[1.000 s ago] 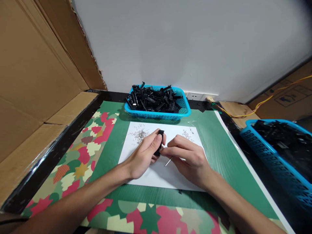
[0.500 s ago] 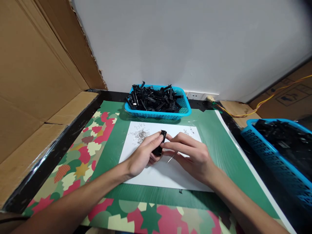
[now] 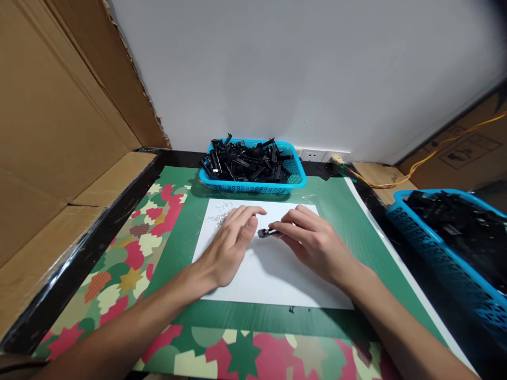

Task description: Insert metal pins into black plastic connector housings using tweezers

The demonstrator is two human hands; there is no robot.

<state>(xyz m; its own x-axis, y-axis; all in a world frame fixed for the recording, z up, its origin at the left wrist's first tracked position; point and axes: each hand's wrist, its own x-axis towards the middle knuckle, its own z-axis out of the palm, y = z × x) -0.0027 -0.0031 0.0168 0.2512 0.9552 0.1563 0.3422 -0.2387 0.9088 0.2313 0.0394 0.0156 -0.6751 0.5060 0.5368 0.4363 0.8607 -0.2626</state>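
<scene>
My right hand (image 3: pixel 317 245) pinches a small black plastic part (image 3: pixel 263 233) between thumb and fingers, above the white paper (image 3: pixel 273 285). A thin pale line under those fingers may be the slim metal tool; most of it is hidden. Just left of the part, my left hand (image 3: pixel 232 240) is held with fingers stretched out, apart from the part and holding nothing. Behind its fingers lies a pile of small bent metal wire pieces (image 3: pixel 221 217) on the paper, partly covered by the hand.
A blue basket (image 3: pixel 253 187) heaped with black plastic parts stands at the back by the wall. Another blue basket (image 3: pixel 420 232) of black pieces is on the right. Cardboard (image 3: pixel 51 105) walls the left side. Tiny black bits (image 3: pixel 291 310) lie near the paper's front edge.
My left hand has let go of the black part and opened, shifting slightly left. The part is now in my right hand and has turned from upright to nearly level.
</scene>
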